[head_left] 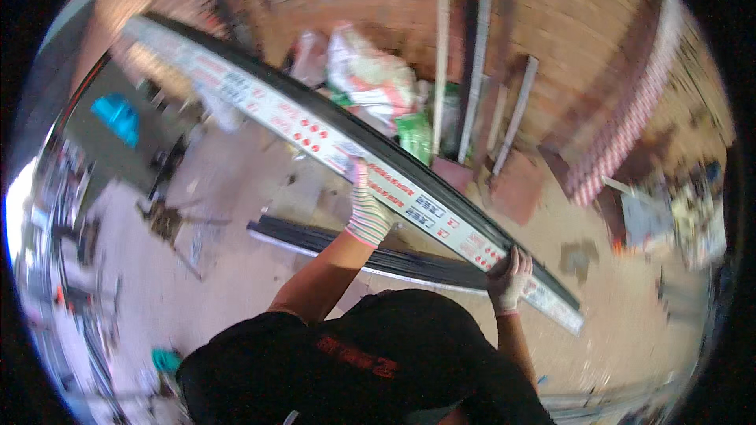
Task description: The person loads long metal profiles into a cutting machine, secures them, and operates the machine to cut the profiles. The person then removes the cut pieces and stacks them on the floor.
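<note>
Right hand (510, 282) clenched round the long white-and-black profile (315, 126) near its right end; left hand (368, 208) gripping mid-length. Profile slants above dark strips (429, 266) on the floor (236, 299). Long left overhang: wider grips would probably steady it. Sacks (366, 67) beyond; best swing clear.

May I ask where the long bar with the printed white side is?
In the head view, the long bar slants from upper left to lower right, held by the left hand and the right hand, above the dark strips.
</note>
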### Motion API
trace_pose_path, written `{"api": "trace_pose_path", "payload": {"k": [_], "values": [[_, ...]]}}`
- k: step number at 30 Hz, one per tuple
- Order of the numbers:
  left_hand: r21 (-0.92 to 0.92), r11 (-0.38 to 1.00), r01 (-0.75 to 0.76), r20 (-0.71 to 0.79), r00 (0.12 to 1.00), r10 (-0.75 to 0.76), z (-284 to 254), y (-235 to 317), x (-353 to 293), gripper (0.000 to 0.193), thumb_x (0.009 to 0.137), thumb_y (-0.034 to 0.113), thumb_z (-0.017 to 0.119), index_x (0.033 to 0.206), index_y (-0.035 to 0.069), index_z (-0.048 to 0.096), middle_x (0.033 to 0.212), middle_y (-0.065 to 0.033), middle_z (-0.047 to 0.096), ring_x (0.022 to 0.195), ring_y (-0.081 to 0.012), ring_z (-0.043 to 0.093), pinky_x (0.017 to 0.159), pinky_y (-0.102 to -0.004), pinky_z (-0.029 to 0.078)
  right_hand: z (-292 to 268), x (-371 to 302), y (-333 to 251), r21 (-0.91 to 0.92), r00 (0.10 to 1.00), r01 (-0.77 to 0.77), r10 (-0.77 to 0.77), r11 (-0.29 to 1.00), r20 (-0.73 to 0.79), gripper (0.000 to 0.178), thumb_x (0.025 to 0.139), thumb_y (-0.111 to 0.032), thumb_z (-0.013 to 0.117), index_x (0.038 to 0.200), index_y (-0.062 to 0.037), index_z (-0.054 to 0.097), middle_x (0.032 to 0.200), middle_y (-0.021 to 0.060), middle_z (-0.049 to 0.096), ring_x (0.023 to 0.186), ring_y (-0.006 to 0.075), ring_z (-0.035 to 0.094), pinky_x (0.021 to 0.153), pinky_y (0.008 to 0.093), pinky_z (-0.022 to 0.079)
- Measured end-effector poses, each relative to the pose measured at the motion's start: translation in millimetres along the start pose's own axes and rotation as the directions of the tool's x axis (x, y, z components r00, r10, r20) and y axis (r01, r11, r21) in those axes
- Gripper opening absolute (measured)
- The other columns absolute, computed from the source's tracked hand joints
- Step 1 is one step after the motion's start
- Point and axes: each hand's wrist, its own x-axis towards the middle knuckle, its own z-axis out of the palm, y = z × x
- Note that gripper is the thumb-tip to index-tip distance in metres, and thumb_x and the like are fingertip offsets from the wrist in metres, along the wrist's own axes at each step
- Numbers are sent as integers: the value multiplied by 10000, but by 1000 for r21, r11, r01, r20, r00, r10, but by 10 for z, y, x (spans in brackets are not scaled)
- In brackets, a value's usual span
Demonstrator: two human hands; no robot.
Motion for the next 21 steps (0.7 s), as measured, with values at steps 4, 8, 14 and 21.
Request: {"api": "trace_pose_path", "payload": {"k": [4, 8, 14, 21], "values": [[150, 988, -36, 108, 994, 20, 249, -237, 71, 785, 855, 670, 643, 1439, 174, 474, 1413, -59, 531, 1272, -291, 515, 1085, -508, 434, -326, -151, -76, -54, 972, -237, 237, 970, -4, 701, 682, -212, 790, 1297, 5, 532, 1293, 209, 577, 1234, 387, 528, 1072, 539, 391], [234, 972, -27, 225, 974, -27, 597, -484, 209, 939, 793, 756, 629, 1461, 118, 461, 1407, -118, 567, 1231, -339, 567, 1078, -518, 452, -535, -869, 0, 14, 902, -426, 426, 905, -65, 721, 751, -237, 813, 1374, -59, 497, 1392, 203, 503, 1297, 404, 468, 1088, 507, 380], [369, 859, -354, 233, 930, 284, 990, -329, 267, 950, 713, 727, 722, 1479, 243, 439, 1435, -154, 531, 1248, -390, 551, 1019, -598, 478, -920, -2899, -566, -186, 518, -843, 855, 505, -27, 570, 800, -303, 753, 1280, -36, 601, 1304, 229, 579, 1204, 402, 559, 1040, 465, 444], [295, 842, -452, 439, 847, 301, 1376, -414, -66, 992, 737, 691, 741, 1490, 125, 430, 1448, -161, 522, 1246, -377, 558, 1066, -535, 465, -934, -5238, -1631, -281, -378, -898, 921, -339, 98, 600, 838, -439, 671, 1252, -6, 636, 1155, 243, 660, 1158, 380, 602, 1025, 433, 472]]}}
